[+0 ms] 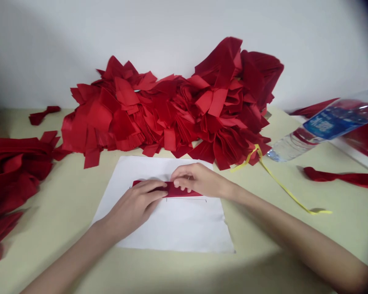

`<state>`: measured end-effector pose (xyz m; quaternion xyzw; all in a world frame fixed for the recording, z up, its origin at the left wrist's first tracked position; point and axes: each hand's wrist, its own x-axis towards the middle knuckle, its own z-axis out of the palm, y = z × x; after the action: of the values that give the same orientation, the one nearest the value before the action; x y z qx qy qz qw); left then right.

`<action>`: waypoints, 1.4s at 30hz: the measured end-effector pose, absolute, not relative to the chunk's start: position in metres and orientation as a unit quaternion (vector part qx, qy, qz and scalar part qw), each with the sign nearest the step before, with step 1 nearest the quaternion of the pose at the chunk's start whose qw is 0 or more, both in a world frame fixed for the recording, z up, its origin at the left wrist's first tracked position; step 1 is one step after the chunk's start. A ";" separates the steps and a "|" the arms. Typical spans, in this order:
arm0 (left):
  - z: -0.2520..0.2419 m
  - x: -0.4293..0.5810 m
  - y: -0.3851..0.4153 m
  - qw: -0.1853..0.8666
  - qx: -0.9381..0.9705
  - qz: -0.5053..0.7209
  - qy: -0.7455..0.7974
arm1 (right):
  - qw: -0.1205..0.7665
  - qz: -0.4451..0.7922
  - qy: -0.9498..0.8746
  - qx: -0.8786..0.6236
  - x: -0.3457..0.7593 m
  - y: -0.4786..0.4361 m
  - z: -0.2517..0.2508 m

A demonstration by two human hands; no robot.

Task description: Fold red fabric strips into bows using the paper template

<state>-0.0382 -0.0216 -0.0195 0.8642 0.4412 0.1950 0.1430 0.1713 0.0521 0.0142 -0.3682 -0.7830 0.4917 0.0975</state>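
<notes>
A red fabric strip (171, 189) lies flat across a white paper sheet (171, 232) that has thin dark lines drawn on it. Over the strip's left part rests my left hand (142, 201), its fingers stretched out and lying flat on the cloth. My right hand (199, 179) is at the strip's right half, fingers curled in and fingertips at the cloth near its middle. The strip's right end is partly covered by that hand. Exactly how the right fingertips grip the cloth is hard to see.
Behind the paper is a big heap of red fabric pieces (159, 114) against the wall. More red cloth (12, 175) is piled at left. On the right are a tilted plastic water bottle (328, 122), a yellow ribbon (282, 185) and a twisted red strip (343, 177).
</notes>
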 end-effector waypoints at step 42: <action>-0.024 -0.041 -0.021 0.119 0.861 0.189 0.457 | 0.171 0.312 -0.887 -0.293 0.187 0.056 0.022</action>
<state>-0.0414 -0.0213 -0.0241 0.8612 0.4567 0.1889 0.1188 0.1869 0.0558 0.0217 -0.2932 -0.8874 0.3121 0.1709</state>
